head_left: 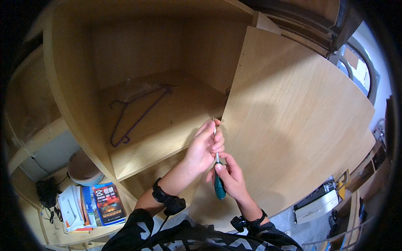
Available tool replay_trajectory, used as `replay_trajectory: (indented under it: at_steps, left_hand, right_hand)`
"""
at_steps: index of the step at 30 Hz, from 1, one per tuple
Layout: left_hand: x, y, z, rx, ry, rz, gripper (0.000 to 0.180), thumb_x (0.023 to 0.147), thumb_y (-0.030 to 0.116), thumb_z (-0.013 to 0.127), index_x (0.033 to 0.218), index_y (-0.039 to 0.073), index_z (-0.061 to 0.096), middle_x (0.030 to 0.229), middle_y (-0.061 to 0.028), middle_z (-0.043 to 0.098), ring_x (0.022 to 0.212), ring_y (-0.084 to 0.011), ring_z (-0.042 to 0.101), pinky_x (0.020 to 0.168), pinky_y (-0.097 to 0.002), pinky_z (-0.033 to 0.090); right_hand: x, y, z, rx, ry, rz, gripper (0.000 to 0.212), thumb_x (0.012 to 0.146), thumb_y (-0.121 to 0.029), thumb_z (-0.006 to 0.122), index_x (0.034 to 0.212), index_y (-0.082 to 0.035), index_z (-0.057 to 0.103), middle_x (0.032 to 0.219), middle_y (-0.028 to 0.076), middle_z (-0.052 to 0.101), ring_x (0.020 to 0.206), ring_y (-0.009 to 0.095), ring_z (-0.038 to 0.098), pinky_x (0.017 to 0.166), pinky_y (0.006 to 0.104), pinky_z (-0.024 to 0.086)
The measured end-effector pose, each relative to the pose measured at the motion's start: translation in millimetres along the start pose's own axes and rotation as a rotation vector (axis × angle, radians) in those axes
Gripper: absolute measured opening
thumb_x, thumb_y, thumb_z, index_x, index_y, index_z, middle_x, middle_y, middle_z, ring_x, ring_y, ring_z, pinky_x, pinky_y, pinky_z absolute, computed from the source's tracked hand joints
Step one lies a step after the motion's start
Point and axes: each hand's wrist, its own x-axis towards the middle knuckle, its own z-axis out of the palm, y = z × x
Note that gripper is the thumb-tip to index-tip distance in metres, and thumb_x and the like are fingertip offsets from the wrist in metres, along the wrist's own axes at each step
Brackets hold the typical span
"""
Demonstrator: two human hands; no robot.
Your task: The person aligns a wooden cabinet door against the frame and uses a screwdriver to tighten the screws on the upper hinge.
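A screwdriver with a dark green handle (220, 190) stands nearly upright in front of me, its tip pointing away. My right hand (232, 178) is closed round the upper part of the handle. Higher up, my left hand (204, 145) has its fingers closed about the metal shaft, close to the tip. Both hands are by the front edge of the cabinet shelf (150, 158), where the wooden door (293, 113) meets the opening. Whether the tip touches a screw cannot be made out. A small dark metal piece (227, 94) shows at the door's inner edge.
A purple hanger (140, 119) lies on the shelf inside the cabinet. At lower left, books (109, 203) and papers (71, 209) lie beside a round container (85, 169). A pale suitcase (316, 207) is on the floor at lower right, past the door's curved edge.
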Motion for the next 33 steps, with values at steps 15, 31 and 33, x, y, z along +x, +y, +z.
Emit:
replay_trajectory:
  at_steps: [15, 31, 33]
  left_hand:
    - [7, 23, 9, 0.164, -0.095, 0.137, 0.025, 0.099, 0.032, 0.043, 0.102, 0.01, 0.053, 0.065, 0.002, 0.044, 0.041, -0.0052, 0.025, 0.038, -0.0217, 0.018]
    - [19, 41, -23, 0.278, -0.012, 0.168, 0.026, 0.096, 0.026, 0.053, 0.101, 0.001, 0.058, 0.069, -0.0003, 0.054, 0.04, -0.0034, 0.03, 0.038, -0.0212, 0.02]
    - [17, 38, -22, 0.242, -0.044, 0.162, 0.025, 0.096, 0.026, 0.054, 0.099, 0.001, 0.058, 0.07, -0.0008, 0.053, 0.04, -0.0034, 0.029, 0.038, -0.0212, 0.019]
  right_hand:
    - [19, -69, -26, -0.561, 0.308, -0.435, 0.028, 0.083, -0.011, 0.067, 0.106, -0.001, 0.055, 0.075, 0.005, 0.061, 0.068, 0.01, 0.057, 0.062, 0.0242, 0.046]
    - [82, -279, -91, -2.141, 0.903, -0.312, 0.075, 0.082, -0.07, 0.042, 0.084, 0.001, 0.067, 0.07, 0.02, 0.065, 0.065, 0.036, 0.064, 0.062, 0.0429, 0.05]
    - [60, -285, -77, -2.122, 0.989, -0.337, 0.078, 0.078, -0.075, 0.042, 0.073, -0.001, 0.067, 0.058, 0.015, 0.061, 0.057, 0.03, 0.063, 0.057, 0.0393, 0.047]
